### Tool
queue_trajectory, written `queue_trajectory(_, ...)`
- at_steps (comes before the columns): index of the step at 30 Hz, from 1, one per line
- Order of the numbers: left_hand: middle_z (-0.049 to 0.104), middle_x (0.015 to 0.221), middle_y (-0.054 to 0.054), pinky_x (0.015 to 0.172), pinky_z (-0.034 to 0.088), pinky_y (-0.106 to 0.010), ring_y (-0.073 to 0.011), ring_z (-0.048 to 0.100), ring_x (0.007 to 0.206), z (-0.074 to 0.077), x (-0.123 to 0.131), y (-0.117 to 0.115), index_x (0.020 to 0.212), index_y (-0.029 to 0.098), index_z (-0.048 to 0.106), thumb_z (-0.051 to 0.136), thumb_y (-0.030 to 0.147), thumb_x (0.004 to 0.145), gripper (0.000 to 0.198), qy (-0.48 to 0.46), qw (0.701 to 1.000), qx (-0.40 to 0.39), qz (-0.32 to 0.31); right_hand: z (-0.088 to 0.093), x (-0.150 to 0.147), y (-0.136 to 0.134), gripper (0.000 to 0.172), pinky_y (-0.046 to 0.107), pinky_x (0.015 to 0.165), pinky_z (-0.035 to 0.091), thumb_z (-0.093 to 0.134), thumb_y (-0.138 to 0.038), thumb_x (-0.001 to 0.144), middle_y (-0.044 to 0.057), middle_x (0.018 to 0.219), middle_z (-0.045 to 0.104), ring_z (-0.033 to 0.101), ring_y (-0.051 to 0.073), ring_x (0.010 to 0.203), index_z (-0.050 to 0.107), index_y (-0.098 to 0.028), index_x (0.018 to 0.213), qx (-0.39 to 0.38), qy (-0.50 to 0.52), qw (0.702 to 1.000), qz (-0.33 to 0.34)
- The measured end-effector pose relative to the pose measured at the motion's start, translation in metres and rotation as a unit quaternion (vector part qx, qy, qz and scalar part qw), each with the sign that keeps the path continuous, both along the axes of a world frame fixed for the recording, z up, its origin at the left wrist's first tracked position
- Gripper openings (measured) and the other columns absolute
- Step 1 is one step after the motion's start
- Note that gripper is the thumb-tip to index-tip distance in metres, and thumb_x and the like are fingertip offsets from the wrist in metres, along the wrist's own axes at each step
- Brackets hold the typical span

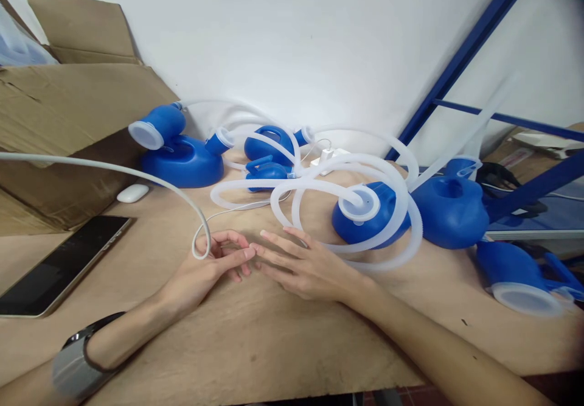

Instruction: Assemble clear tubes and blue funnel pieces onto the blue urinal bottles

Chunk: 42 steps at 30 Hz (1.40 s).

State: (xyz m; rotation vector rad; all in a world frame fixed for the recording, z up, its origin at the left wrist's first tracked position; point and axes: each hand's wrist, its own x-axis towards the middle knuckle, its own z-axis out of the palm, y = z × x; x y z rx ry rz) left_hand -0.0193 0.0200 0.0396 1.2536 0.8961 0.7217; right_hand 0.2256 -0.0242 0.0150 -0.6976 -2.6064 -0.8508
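Observation:
My left hand [219, 260] hovers just over the table with its fingers loosely curled and apart, and no object shows in it. Its thumb tip meets a fingertip of my right hand [310, 266], whose fingers are spread and hold nothing. Beyond my right hand lies a blue urinal bottle [340, 222] with a white cap, and its clear ribbed hose [413, 235] loops around it. A white cable [150, 175] arcs in from the left and crosses in front of my left wrist.
More blue urinal bottles stand at the back left [182, 162] and right [451, 211]; one lies at the right edge [511, 266]. A tablet [64, 266], a white mouse [132, 193] and an open cardboard box [82, 108] occupy the left. A blue metal frame [456, 59] rises at right.

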Motion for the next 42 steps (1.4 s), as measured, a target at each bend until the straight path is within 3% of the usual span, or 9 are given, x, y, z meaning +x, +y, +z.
queue_trajectory(5,0.073,0.068,-0.003,0.060,0.055,-0.024,-0.0168,0.068,0.067,0.001,0.003,0.000,0.079,0.018,0.072,0.092,0.040,0.070,0.032,0.040,0.999,0.017,0.021,0.007,-0.012,-0.009,0.033,0.050,0.115,0.047,0.047,-0.015,0.105,0.013,0.153,0.058,0.048,0.029,0.147,0.070,-0.012,0.129,0.044,-0.027,0.998,-0.027)
queue_trajectory(12,0.072,0.066,-0.003,0.058,0.053,-0.022,-0.0162,0.068,0.067,-0.006,0.002,0.001,0.079,0.017,0.070,0.093,0.044,0.070,0.037,0.007,0.999,-0.015,0.031,0.007,-0.028,-0.022,0.032,0.044,0.108,0.053,0.049,-0.016,0.105,0.017,0.154,0.056,0.048,0.029,0.147,0.070,-0.009,0.128,0.034,-0.027,0.996,-0.080)
queue_trajectory(19,0.069,0.063,-0.001,0.051,0.051,-0.017,-0.0122,0.065,0.058,-0.003,0.004,0.001,0.079,0.016,0.069,0.096,0.040,0.067,0.038,-0.107,0.991,-0.075,0.014,0.005,-0.018,-0.015,0.037,0.049,0.119,0.044,0.048,-0.014,0.104,0.008,0.167,0.041,0.034,0.032,0.156,0.066,-0.016,0.137,-0.042,0.030,0.997,-0.054)
queue_trajectory(22,0.071,0.073,-0.001,0.049,0.052,-0.017,-0.0122,0.067,0.059,-0.001,0.005,0.002,0.080,0.015,0.073,0.097,0.038,0.066,0.036,-0.125,0.988,-0.092,0.023,0.003,-0.016,-0.013,0.034,0.049,0.122,0.042,0.050,-0.016,0.104,0.007,0.168,0.039,0.029,0.032,0.158,0.068,-0.017,0.134,-0.068,0.042,0.995,-0.055)
queue_trajectory(26,0.072,0.081,-0.002,0.049,0.054,-0.017,-0.0121,0.069,0.060,-0.003,0.004,0.004,0.082,0.016,0.076,0.095,0.038,0.069,0.032,-0.135,0.986,-0.087,0.032,0.002,-0.015,-0.012,0.035,0.051,0.123,0.040,0.051,-0.017,0.104,0.008,0.168,0.038,0.028,0.033,0.159,0.067,-0.016,0.135,-0.077,0.038,0.995,-0.059)
queue_trajectory(35,0.072,0.074,-0.003,0.051,0.054,-0.016,-0.0134,0.070,0.063,-0.005,0.001,0.003,0.080,0.015,0.078,0.097,0.038,0.067,0.032,-0.111,0.991,-0.065,0.029,0.000,-0.016,-0.012,0.033,0.052,0.123,0.040,0.051,-0.019,0.104,0.007,0.167,0.041,0.030,0.033,0.157,0.068,-0.016,0.132,-0.074,0.035,0.994,-0.066)
queue_trajectory(42,0.076,0.083,-0.005,0.050,0.054,-0.016,-0.0132,0.070,0.063,-0.006,0.005,0.003,0.078,0.016,0.081,0.098,0.043,0.063,0.036,-0.099,0.991,-0.055,0.077,0.002,-0.016,-0.014,0.034,0.055,0.124,0.037,0.054,-0.024,0.104,0.008,0.170,0.035,0.028,0.035,0.158,0.067,-0.016,0.134,-0.097,0.038,0.991,-0.084)
